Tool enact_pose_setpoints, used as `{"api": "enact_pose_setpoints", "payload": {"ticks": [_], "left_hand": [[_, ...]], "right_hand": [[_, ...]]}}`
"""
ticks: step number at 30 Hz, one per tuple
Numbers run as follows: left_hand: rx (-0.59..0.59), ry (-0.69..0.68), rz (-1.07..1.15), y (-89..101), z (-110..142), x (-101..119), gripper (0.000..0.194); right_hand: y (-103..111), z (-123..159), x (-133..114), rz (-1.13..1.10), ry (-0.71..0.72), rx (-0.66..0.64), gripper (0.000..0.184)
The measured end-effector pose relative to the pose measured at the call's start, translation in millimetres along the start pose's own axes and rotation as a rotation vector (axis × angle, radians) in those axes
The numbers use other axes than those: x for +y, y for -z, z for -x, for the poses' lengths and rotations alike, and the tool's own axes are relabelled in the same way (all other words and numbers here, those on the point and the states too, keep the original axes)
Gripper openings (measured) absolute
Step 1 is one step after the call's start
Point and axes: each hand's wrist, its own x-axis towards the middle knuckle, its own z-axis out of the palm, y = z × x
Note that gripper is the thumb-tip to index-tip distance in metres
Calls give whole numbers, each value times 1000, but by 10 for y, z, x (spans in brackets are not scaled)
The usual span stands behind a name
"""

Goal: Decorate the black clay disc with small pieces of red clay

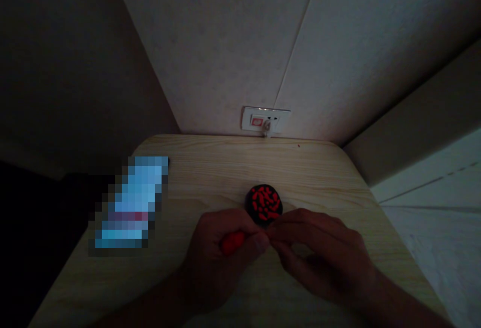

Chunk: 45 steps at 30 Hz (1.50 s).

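In the head view, the left hand is curled around a red lump, which shows between its thumb and forefinger over the near part of the wooden table. The right hand has its fingers bent, their tips meeting the left thumb and forefinger; whether they pinch anything is too dark to tell. Just beyond the hands, a round black dish sits on the table, covered with small red pieces. To the left lies a lit, blurred-out phone. A socket is set in the wall behind the table.
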Motion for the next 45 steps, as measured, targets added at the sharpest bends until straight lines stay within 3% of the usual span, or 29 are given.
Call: {"api": "enact_pose_setpoints", "payload": {"ticks": [10,15,27,37,45], "left_hand": [[-41,-50,-15,-10,38,-13,20],[-7,-95,-64,-11,15,-7,19],[55,-206,-173,-56,-10,1,12],[123,-173,-169,-73,-7,17,9],[68,-114,-115,-69,12,5,7]], "right_hand": [[-48,-34,-34,-117,-60,-15,19],[-23,-40,-31,-187,-88,-21,17],[-78,19,-57,55,25,33,22],[-82,-19,-80,-106,-72,65,20],[-84,-4,-91,-156,-112,29,18]]}}
